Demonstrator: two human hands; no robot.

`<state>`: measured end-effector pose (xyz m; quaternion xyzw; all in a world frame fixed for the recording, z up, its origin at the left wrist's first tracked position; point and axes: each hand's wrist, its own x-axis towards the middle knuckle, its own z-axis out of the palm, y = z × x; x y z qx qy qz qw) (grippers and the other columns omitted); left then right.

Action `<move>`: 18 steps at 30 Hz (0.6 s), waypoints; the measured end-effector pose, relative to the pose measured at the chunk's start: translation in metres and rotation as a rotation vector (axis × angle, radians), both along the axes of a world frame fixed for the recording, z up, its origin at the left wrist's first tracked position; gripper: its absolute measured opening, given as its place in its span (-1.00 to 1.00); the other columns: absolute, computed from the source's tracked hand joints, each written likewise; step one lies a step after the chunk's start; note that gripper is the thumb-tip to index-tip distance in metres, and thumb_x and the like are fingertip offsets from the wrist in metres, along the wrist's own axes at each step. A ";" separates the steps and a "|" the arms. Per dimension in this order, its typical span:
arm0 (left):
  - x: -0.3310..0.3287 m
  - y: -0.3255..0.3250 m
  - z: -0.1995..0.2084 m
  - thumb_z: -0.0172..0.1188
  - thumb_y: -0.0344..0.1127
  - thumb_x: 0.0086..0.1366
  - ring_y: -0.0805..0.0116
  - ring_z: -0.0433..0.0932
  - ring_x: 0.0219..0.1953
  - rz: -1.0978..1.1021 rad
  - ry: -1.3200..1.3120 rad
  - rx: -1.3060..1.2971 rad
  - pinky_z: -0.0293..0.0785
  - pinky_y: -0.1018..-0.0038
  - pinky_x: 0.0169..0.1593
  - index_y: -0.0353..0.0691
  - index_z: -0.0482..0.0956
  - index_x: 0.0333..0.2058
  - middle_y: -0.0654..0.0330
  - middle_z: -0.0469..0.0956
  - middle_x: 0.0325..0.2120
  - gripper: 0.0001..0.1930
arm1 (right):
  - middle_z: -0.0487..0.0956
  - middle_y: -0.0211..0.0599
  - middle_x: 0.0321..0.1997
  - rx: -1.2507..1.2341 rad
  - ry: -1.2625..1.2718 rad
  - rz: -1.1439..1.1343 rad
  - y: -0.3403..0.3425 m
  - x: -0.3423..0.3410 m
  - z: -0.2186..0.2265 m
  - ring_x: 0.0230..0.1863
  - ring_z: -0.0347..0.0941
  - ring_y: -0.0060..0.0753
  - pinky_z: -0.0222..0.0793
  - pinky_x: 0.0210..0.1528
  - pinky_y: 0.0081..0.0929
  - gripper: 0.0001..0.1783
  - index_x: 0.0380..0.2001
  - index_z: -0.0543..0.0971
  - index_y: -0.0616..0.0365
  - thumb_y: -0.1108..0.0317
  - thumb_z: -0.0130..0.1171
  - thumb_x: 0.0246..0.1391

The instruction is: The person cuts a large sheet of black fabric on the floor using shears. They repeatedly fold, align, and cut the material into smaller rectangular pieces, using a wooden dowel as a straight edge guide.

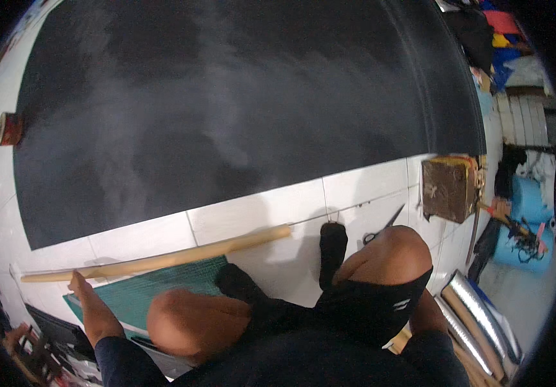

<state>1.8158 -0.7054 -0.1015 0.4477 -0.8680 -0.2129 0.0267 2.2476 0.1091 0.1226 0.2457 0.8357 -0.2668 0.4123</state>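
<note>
My left hand point(80, 282) reaches down to the left part of a long, thin roll of brown paper point(187, 256), with its fingers closed at the roll's near edge. The roll lies slantwise on the white tiles in front of my feet. Beneath my left knee and foot is a green cutting mat point(175, 284), partly covered by my leg. A large black sheet point(245, 122) is spread flat beyond the roll. My right forearm point(425, 314) passes behind my right knee, which hides the right hand.
Scissors point(384, 226) lie beside my right foot. A brown-smeared square can point(447, 187) stands at the sheet's near right corner, and a small reddish tin point(9, 129) at its left edge. Silvery rolls point(477, 316) lie at the lower right, with blue rolls point(528, 222) beyond.
</note>
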 end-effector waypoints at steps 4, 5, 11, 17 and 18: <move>-0.075 0.048 0.026 0.27 -0.19 0.16 -0.09 0.30 0.20 -0.678 0.348 -0.414 0.21 0.16 0.27 -0.48 0.30 0.15 -0.20 0.36 0.13 -0.33 | 0.50 -0.02 -0.13 -0.094 0.092 -0.107 -0.038 0.021 -0.049 -0.06 0.45 -0.10 0.38 -0.05 -0.22 -0.56 -0.10 0.42 0.18 0.01 0.08 0.20; -0.085 0.118 0.022 0.23 -0.24 0.20 -0.05 0.28 0.23 -0.934 0.229 -0.602 0.17 0.16 0.28 -0.41 0.32 0.16 -0.16 0.34 0.15 -0.40 | 0.51 -0.02 -0.13 -0.085 0.098 -0.138 -0.047 0.036 -0.049 -0.06 0.45 -0.10 0.38 -0.05 -0.22 -0.57 -0.11 0.42 0.18 0.01 0.08 0.21; -0.027 0.494 0.140 0.19 -0.28 0.24 0.07 0.30 0.23 -1.836 -0.138 -0.272 0.22 0.19 0.29 -0.12 0.38 0.17 0.05 0.35 0.18 -0.50 | 0.51 -0.01 -0.16 0.297 0.369 -0.963 0.012 0.052 -0.111 -0.09 0.46 -0.10 0.39 -0.07 -0.22 -0.60 -0.17 0.44 0.20 0.03 0.06 0.22; 0.091 0.669 0.099 0.28 -0.15 0.14 0.02 0.25 0.26 -1.950 -0.059 0.066 0.17 0.15 0.31 -0.11 0.39 0.16 -0.01 0.33 0.18 -0.40 | 0.47 -0.16 -0.40 0.565 0.633 -0.837 0.073 0.122 -0.198 -0.39 0.40 -0.28 0.36 -0.29 -0.32 -0.58 -0.33 0.40 0.23 0.09 0.29 0.07; 0.114 0.688 0.081 0.30 -0.12 0.11 -0.01 0.23 0.27 -1.996 0.008 0.064 0.12 0.10 0.32 -0.09 0.38 0.17 -0.02 0.32 0.19 -0.37 | 0.46 -0.20 -0.42 0.554 0.632 -0.880 0.072 0.128 -0.201 -0.43 0.38 -0.32 0.35 -0.32 -0.34 -0.57 -0.34 0.39 0.22 0.08 0.30 0.06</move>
